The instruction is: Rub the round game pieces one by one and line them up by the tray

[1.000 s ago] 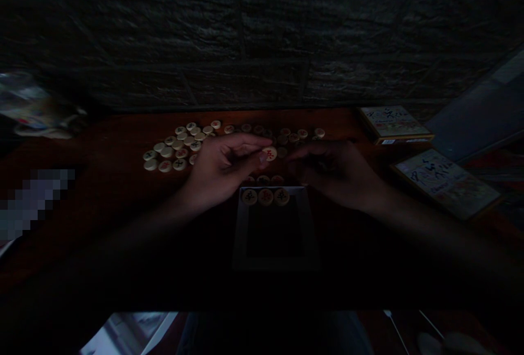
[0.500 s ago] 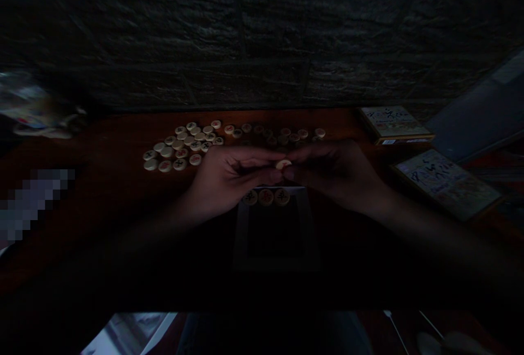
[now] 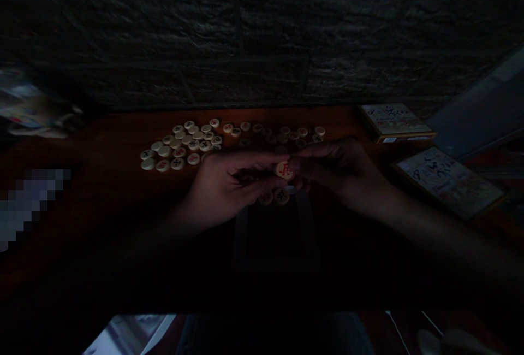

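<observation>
Between my two hands, a round cream xiangqi disc [image 3: 284, 170] with a red character faces up. My left hand [image 3: 223, 188] pinches it from the left, and the fingertips of my right hand [image 3: 338, 172] press on its right side. Just below them, two cream discs [image 3: 273, 197] lie on the near-side rim of a dark rectangular frame [image 3: 239, 240]. Further discs with red or black characters lie in a dense cluster [image 3: 180, 145] and a looser row [image 3: 282, 137] on the wooden table [image 3: 102, 131]. My hands hide part of the frame.
Two illustrated game boxes [image 3: 393, 122] [image 3: 448, 180] lie at the table's right end. A rough brick-patterned wall [image 3: 262, 33] rises behind the table. A crumpled plastic bag [image 3: 36, 109] sits at the far left, next to a pixelated patch [image 3: 33, 207].
The red-marked disc has moved right from my left hand's fingers to between both hands, and its face has turned up. My left hand now covers discs near the frame.
</observation>
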Available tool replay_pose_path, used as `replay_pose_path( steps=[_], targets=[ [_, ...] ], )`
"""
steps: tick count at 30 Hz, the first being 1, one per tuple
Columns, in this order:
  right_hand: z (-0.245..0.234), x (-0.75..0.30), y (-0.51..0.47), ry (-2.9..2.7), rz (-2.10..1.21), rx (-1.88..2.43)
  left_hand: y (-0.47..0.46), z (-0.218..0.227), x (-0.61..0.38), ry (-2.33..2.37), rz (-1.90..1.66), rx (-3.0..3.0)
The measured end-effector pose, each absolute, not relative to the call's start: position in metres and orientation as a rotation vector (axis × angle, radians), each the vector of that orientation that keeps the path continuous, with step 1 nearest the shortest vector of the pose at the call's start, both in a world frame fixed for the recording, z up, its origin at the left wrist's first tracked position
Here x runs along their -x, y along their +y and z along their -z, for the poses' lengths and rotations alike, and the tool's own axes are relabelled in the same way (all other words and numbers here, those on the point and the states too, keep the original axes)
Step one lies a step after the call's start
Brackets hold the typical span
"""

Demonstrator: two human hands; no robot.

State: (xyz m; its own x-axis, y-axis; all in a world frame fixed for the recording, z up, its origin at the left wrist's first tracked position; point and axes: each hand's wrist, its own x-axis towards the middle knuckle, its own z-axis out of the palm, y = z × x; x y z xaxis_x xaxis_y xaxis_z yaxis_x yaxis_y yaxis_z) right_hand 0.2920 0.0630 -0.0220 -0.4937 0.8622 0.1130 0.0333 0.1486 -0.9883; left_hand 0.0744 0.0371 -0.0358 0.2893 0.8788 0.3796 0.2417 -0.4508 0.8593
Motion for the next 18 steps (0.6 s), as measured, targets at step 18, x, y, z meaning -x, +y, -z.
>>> replay_pose_path(
  steps=[18],
  targets=[
    [0.0244, -0.2895, 0.061, -1.668, -1.309, 0.795, 0.0444, 0.0397, -0.0732, 1.055, -1.277, -1.836]
  ],
)
